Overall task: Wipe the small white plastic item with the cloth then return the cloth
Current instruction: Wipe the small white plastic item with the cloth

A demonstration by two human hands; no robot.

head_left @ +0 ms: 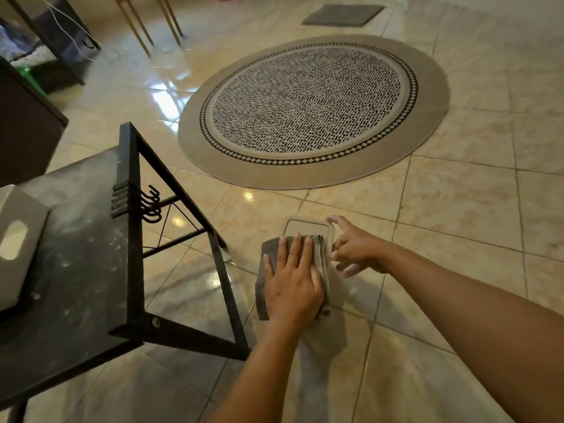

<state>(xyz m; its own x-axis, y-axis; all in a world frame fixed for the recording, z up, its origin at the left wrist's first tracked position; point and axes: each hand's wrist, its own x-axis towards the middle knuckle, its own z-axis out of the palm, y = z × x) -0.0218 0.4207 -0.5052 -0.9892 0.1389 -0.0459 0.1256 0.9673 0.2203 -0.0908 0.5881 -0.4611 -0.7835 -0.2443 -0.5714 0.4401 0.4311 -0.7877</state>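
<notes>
A glossy tiled floor (457, 209) fills the view, with a round patterned rug (311, 108) lying far beyond the hands and a small grey mat (343, 15) farther still. At the near left stands a dark table (76, 270) with a black metal frame and a row of hooks (146, 206) on its side.

The white plastic item (308, 228), a flat rounded-rectangle piece with a raised rim, lies on the floor just right of the table's corner. The dark grey cloth (268, 257) is spread over its near part. The left hand (293, 282) presses flat on the cloth, fingers extended and not curled around anything. The right hand (351, 248) is at the item's right edge with fingers loosely spread, the fingertips touching or nearly touching the rim; whether it truly pinches the edge cannot be told.

Judging from this, the wiping is under way: the far end of the item is uncovered, and whether it is clean already is unclear. Returning the cloth is left to do, and where it belongs is not shown.

As for containers, a white box (15, 239) with an oval cut-out sits on the table at the far left edge; its contents are hidden.
</notes>
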